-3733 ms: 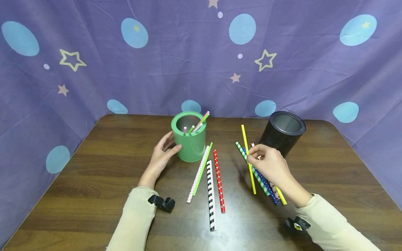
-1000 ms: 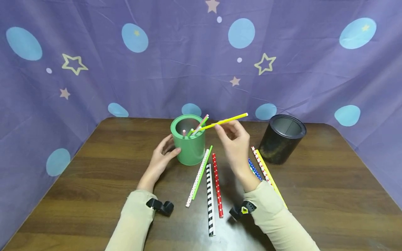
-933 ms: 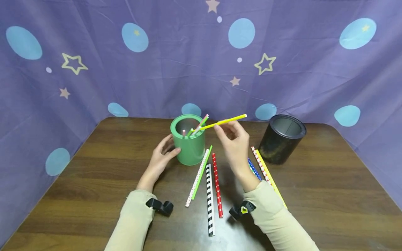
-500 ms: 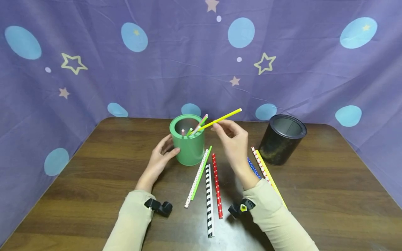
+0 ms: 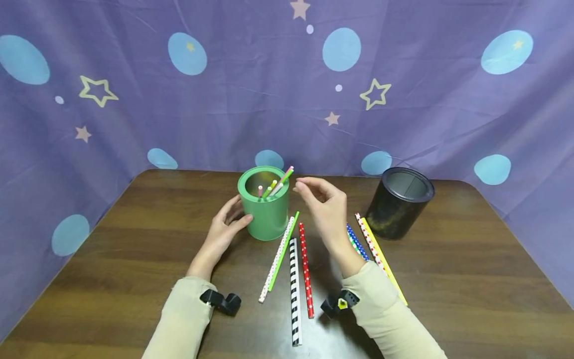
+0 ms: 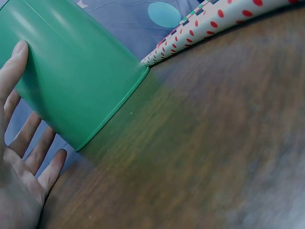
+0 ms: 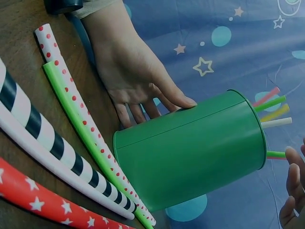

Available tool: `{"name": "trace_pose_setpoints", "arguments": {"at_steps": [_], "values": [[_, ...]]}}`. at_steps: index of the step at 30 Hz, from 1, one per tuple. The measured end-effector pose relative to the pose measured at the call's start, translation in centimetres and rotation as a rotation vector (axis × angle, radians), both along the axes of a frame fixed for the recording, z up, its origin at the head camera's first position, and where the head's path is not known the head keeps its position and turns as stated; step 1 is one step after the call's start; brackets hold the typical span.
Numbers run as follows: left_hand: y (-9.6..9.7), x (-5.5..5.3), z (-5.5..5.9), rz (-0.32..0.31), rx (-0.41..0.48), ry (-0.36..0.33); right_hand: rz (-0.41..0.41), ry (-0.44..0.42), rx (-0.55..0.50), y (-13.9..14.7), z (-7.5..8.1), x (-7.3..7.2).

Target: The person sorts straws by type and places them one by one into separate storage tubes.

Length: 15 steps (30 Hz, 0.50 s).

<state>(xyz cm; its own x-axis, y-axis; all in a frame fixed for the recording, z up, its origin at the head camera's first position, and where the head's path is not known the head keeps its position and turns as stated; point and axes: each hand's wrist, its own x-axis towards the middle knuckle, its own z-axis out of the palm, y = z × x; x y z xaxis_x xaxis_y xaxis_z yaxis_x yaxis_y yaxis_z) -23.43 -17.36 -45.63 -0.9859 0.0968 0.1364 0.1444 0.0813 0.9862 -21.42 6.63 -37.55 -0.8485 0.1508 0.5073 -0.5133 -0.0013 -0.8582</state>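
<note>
A green can stands on the table with several paper straws in it. Among them is a yellow straw, its end just above the rim in the right wrist view. My left hand holds the can's left side, thumb in front and fingers behind. My right hand hovers right of the rim, holding nothing, thumb and forefinger tips close together. In front of the can lie a red-dotted white straw, a light green straw, black-and-white striped straws and a red straw with white stars.
Right of my right hand stands a black can. Beside it lie a blue straw, a red-dotted white straw and a yellow straw, partly behind the right forearm. A purple curtain hangs behind the table.
The right hand took a yellow straw from the right-hand pile, brought it to the green can and let it go inside. The left hand has stayed at the can.
</note>
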Motion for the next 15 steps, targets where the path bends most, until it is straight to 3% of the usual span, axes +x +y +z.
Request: {"name": "trace_pose_setpoints", "arguments": {"at_steps": [8, 15], "values": [[-0.28, 0.22, 0.03, 0.002, 0.006, 0.009, 0.030, -0.041, 0.096, -0.14, -0.04, 0.15], [-0.18, 0.03, -0.02, -0.006, 0.009, 0.012, 0.046, -0.129, 0.176, 0.31, 0.23, 0.34]]}}
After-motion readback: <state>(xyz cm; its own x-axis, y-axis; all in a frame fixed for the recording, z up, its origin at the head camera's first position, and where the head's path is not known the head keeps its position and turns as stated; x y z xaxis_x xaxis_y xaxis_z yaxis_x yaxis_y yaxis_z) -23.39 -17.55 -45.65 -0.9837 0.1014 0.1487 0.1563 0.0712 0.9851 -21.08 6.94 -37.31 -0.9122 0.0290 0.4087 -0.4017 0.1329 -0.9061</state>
